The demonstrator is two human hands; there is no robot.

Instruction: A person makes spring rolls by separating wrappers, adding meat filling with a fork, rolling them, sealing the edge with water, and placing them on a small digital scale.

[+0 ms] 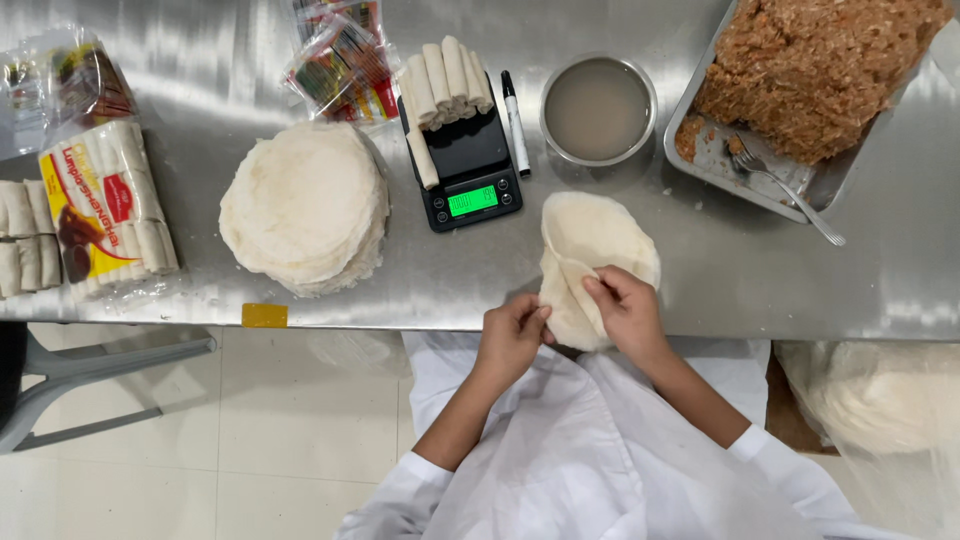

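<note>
Wrapper lay at the near edge of our steel desk, below the scale; our left hand and right hand pinched its folded lower edge.

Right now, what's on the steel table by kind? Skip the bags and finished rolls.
Wrapper stack: 1
Single wrapper, in both hands: 1
Scale: 1
Marker: 1
Bowl: 1
Filling tray: 1
Fork: 1
Total: 7
</note>
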